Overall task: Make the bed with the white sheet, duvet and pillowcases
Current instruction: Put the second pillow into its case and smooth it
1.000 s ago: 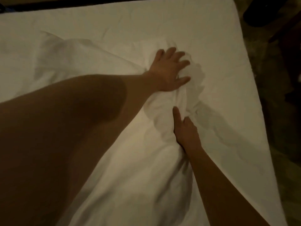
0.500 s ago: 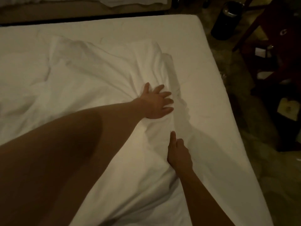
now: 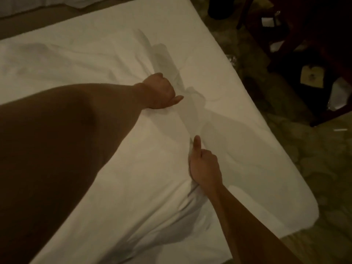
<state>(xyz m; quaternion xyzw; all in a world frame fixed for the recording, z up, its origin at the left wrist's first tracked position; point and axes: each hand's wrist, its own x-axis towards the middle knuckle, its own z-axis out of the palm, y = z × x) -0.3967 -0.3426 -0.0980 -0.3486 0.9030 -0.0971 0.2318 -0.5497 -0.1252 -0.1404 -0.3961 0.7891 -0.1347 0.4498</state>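
Head view: we note left hand [image 3: 159,92], flat a second ago, now fisted on bunched white cotton duvet [image 3: 118,159] atop white-sheeted bed [image 3: 238,115]. Right hand [image 3: 204,165] grips duvet edge, thumb extended. We judge pull imminent; spreading unfinished.

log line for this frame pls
left hand: grips white sheet | right hand: grips sheet fold, thumb out | mattress: part bare | stage: spreading

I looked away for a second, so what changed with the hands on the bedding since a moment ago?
The left hand, earlier flat with spread fingers, has curled into a grip on the white bedding. The right hand kept its hold on the fold nearer the body, thumb out.
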